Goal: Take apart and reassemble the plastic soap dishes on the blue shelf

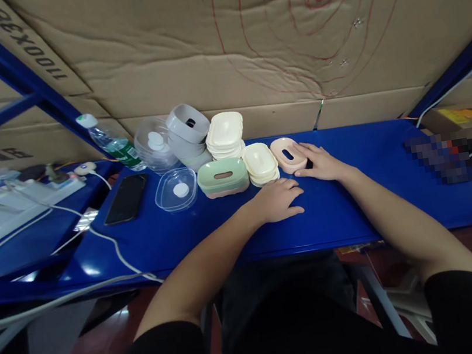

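Observation:
My right hand point(320, 162) lies around the right end of a peach plastic piece point(281, 158) with a long oval slot, fingers on its top edge and thumb at its near side. My left hand point(278, 200) rests low over the blue table with fingers stretched out and nothing in them. Just beyond it is a short stack of cream rounded lids point(261, 161). To the left sits a pale green slotted plastic piece point(221, 167) over a pinkish layer. A taller cream stack point(225, 130) stands behind.
Grey plastic containers point(184, 128) are stacked at the back, beside clear round lids point(154, 145). A clear lid with a white disc point(176, 189), a black phone point(126, 199) and a green-labelled bottle point(121, 150) occupy the left. Cables and a power strip point(23, 206) lie farther left; cardboard point(181, 49) walls the back.

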A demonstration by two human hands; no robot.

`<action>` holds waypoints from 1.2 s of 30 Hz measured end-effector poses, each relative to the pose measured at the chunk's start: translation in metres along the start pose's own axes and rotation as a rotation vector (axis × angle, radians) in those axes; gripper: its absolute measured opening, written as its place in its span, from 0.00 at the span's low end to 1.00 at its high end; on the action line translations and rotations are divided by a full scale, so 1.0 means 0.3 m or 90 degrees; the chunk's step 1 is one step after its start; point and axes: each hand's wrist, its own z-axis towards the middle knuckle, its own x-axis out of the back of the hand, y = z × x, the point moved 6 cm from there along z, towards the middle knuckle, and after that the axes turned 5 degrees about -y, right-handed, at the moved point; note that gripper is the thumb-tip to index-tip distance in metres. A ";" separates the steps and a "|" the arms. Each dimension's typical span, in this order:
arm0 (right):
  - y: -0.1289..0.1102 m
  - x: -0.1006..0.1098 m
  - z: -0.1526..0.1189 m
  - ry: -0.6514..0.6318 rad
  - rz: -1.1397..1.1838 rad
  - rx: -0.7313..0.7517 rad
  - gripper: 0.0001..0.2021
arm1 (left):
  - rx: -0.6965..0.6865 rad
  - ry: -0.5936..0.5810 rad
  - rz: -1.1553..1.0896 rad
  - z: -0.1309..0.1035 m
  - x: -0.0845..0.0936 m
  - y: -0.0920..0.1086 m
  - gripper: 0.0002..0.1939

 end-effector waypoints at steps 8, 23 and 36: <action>-0.004 0.079 -0.011 0.068 0.027 -0.113 0.29 | -0.001 0.000 -0.005 0.000 -0.005 -0.005 0.28; 0.010 0.148 -0.049 0.062 -0.120 -0.139 0.27 | -0.011 0.024 0.019 -0.004 0.021 0.004 0.23; -0.078 0.201 -0.105 -0.041 0.113 -0.084 0.19 | 0.417 0.055 0.101 -0.079 0.162 -0.115 0.18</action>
